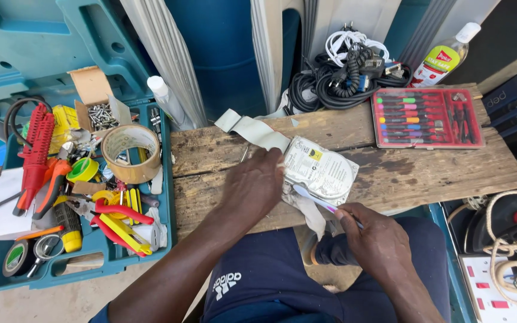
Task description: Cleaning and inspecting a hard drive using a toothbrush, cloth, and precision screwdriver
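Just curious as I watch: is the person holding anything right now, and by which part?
The right hand grips a thin tool by its handle end, tip on the hard drive. The left hand presses on the drive's left edge.

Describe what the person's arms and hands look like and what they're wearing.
Both forearms are bare, with no sleeves reaching the wrists. The left hand and right hand wear no gloves, and no rings, watch or bracelets show. Near the left upper arm, at the bottom edge, a bit of blue sleeve shows. The lap is covered by dark navy shorts with a white logo.
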